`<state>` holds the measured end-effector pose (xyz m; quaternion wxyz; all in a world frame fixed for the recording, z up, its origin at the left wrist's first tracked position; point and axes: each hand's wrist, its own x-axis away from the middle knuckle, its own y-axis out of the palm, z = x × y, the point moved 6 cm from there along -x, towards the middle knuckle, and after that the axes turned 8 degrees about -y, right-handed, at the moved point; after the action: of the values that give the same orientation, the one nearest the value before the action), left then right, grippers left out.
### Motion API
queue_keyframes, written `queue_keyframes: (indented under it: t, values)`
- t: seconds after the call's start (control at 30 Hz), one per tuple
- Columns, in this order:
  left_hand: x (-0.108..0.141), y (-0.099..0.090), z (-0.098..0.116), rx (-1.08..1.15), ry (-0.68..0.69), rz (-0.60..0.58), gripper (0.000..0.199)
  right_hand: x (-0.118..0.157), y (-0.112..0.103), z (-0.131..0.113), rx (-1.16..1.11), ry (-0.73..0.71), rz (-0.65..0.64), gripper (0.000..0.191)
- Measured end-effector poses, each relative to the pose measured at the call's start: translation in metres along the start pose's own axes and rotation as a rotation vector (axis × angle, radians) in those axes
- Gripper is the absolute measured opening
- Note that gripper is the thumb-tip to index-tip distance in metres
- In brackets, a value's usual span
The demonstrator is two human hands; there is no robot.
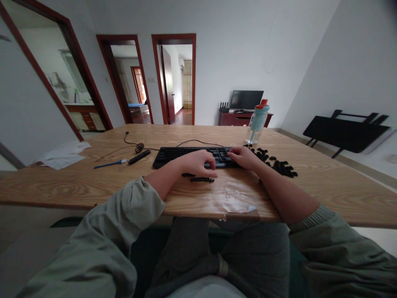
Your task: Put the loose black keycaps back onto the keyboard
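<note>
A black keyboard point(169, 155) lies across the middle of the wooden table. Over its front edge rests my left hand point(198, 162), fingers bent and thumb stretched apart from them, with nothing visible in its grasp. My right hand point(245, 157) is at the keyboard's right end, fingertips pinched together at the keys; what they hold, if anything, is too small to make out. Just below my left hand lies a small black strip-like piece point(201, 179), beside a smaller dark piece point(187, 175). A pile of loose black keycaps point(282, 167) spreads to the right of my right hand.
Left of the keyboard lie a blue-handled brush point(108, 164), a black stick-shaped object point(139, 157) and a coiled cable point(139, 147). White tissue point(65, 155) sits at the table's left. A water bottle point(257, 124) stands behind the keycaps. Clear film point(232, 194) covers the table's front.
</note>
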<state>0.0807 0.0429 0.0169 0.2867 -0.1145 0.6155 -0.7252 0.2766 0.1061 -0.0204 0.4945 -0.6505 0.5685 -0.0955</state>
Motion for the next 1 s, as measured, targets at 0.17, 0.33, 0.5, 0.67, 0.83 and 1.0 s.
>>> queue_keyframes:
  t: [0.17,0.33,0.5,0.67,0.83,1.0]
  values:
    - [-0.002,0.015,0.02,-0.101,0.107,-0.096,0.021,0.0,0.0,-0.001,0.004,-0.007,0.005,0.033]
    - [-0.004,0.022,0.02,-0.148,0.117,-0.111,0.01,0.0,0.001,0.002,-0.01,-0.012,0.004,0.032]
    - [-0.006,0.02,0.031,-0.045,0.144,-0.035,0.01,-0.001,0.002,0.004,0.001,-0.024,-0.003,0.032]
    - [-0.004,-0.014,-0.005,0.116,-0.123,0.224,0.019,0.0,0.0,0.004,0.011,-0.008,-0.007,0.031]
    - [0.019,-0.036,-0.103,0.05,-0.459,0.329,0.024,0.002,0.0,0.002,-0.002,0.005,-0.008,0.032]
    - [0.046,-0.028,-0.188,0.092,-0.721,0.298,0.023,0.0,0.001,0.006,-0.004,0.031,-0.004,0.032]
